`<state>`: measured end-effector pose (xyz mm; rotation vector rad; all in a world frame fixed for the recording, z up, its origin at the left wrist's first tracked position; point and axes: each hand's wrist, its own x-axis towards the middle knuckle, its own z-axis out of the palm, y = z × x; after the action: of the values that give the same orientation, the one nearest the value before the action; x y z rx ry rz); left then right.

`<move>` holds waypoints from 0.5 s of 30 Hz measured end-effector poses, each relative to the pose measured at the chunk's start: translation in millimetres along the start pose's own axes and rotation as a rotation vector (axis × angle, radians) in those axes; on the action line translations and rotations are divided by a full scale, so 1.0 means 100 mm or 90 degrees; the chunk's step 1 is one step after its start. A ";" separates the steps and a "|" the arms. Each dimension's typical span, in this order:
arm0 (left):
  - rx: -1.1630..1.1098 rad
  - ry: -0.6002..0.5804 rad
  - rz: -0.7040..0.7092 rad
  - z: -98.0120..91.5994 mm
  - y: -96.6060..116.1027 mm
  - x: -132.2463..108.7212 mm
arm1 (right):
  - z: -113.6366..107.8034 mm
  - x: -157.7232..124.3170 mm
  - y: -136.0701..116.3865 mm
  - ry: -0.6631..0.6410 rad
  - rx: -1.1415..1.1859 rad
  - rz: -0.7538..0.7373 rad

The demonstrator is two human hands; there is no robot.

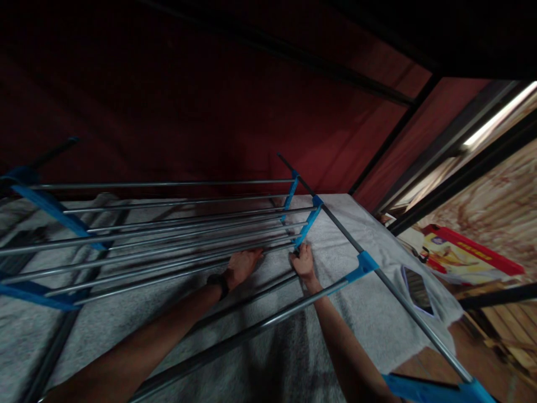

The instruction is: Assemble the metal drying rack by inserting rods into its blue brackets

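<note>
A partly assembled rack of thin metal tubes and blue plastic brackets lies across the cloth. My left hand (244,266), with a dark band on its wrist, is closed around one of the lower metal tubes (201,258) near its right end. Just right of it, my right hand (305,263) grips the lower end of a blue bracket (309,226), where the tubes meet it. A long grey pole (343,229) runs through the right-hand brackets. Another thick tube (268,323) passes over my right forearm. My fingertips are partly hidden and dim.
Whitish cloth (356,336) covers the surface under the rack. On its right part lies a phone (417,291), with a red and yellow box (470,254) beyond. Dark red fabric (210,123) hangs behind, and dark frame bars (390,137) cross at right.
</note>
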<state>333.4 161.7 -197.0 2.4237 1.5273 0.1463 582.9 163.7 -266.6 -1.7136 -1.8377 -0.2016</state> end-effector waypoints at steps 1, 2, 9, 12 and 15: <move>-0.001 0.001 -0.002 0.00 0.00 0.00 | 0.02 0.00 0.00 -0.002 0.008 0.024; -0.003 0.001 -0.004 0.00 0.01 0.00 | 0.04 0.00 0.01 -0.002 0.019 0.046; -0.001 0.002 -0.012 0.01 0.01 -0.01 | 0.20 -0.03 0.11 0.009 0.109 0.099; -0.004 -0.007 -0.010 0.01 0.01 -0.01 | 0.24 -0.04 0.15 0.028 0.107 0.081; -0.007 -0.008 -0.003 0.00 0.02 -0.01 | 0.24 -0.04 0.17 0.047 0.086 0.046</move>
<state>335.0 160.3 -196.7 2.4080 1.5216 0.1373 591.4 175.0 -292.3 -1.6540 -1.6948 -0.1080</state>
